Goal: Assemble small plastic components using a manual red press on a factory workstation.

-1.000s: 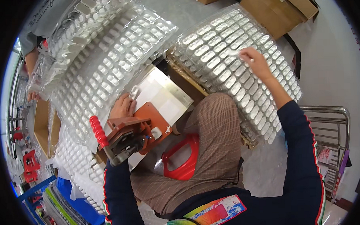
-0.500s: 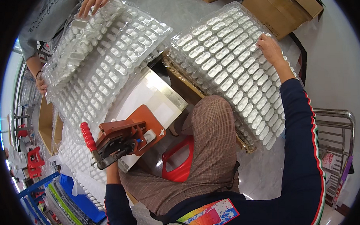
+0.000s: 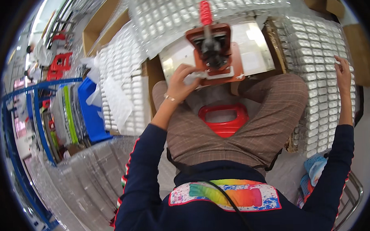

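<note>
An orange hand press (image 3: 209,45) with a red ribbed lever grip (image 3: 205,13) stands on a white board (image 3: 254,44) before my knees. A white U-shaped outline shows on its orange base (image 3: 237,67), below the press head. At the left edge of that base, my left hand (image 3: 180,84) pinches a small whitish, partly see-through piece (image 3: 193,77). My right hand (image 3: 343,73) is over the stacked clear blister trays (image 3: 314,78) on the right, whose pockets hold white oval pieces. Its fingers are closed, with a tiny white bit at the tips that I cannot make out.
More filled trays (image 3: 157,18) lie behind the press, and others (image 3: 122,73) stand to the left under white paper. A red stool (image 3: 224,130) shows between my legs. Further left are a blue bin (image 3: 93,114) and a blue rack (image 3: 37,86). Cardboard boxes (image 3: 360,52) stand far right.
My view has swung left and down. My left hand, formerly hidden behind the press, now shows beside its base with a piece. My right hand stays over the right-hand trays. The other person is out of view.
</note>
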### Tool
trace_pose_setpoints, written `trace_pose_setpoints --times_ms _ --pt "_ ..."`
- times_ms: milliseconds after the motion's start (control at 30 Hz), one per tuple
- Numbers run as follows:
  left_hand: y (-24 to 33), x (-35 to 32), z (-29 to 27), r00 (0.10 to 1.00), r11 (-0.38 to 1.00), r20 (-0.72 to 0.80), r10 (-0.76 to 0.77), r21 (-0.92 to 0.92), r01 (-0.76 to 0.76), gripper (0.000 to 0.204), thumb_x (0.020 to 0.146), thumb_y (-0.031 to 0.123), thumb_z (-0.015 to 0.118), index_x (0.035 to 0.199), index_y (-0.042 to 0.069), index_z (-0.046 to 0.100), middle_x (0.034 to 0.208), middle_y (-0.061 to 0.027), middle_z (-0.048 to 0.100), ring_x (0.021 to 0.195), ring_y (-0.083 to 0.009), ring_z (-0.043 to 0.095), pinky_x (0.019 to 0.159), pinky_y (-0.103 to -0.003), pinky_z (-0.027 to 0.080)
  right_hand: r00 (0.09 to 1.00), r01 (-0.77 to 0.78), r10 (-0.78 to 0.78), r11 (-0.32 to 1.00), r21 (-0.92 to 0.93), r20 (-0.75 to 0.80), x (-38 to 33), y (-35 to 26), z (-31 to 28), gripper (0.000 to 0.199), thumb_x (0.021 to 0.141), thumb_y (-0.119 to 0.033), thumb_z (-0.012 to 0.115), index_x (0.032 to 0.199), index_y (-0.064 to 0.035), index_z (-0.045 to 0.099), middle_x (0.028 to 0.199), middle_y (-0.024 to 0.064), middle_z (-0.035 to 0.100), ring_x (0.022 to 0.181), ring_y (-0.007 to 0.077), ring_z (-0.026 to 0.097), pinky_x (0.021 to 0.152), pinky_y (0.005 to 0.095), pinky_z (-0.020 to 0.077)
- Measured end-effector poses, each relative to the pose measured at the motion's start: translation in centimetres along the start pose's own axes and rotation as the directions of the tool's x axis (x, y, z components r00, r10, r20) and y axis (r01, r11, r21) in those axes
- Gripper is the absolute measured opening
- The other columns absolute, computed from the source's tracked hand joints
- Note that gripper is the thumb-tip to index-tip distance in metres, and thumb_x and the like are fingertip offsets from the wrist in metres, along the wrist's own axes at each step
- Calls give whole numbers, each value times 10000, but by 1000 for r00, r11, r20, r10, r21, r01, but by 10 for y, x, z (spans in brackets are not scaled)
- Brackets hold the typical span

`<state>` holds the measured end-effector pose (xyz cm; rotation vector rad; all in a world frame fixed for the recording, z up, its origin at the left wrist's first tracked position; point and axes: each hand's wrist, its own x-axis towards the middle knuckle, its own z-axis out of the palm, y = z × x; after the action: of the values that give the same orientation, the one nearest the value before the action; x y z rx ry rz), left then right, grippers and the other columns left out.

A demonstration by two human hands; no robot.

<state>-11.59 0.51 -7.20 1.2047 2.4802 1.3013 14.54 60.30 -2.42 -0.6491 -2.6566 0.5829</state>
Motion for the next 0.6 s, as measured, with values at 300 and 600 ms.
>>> trace_pose_setpoints --times_ms 300,600 --pt "-14 -16 -11 974 879 33 -224 -425 217 293 804 108 764 1087 70 698 1014 -54 661 907 -132 655 810 -268 537 920 349 -380 905 242 95 43 -260 57 251 930 -49 584 1175 -64 637 1150 35 613 980 150 616 845 263 491" --pt "12 -5 51 983 991 -183 -27 124 51 336 707 183 786 1012 61 714 1039 -72 646 890 -291 584 796 -402 470 939 188 -339 640 745 54 54 -413 99 300 1025 -219 511 1216 -30 643 904 6 623 739 74 568 691 214 469"
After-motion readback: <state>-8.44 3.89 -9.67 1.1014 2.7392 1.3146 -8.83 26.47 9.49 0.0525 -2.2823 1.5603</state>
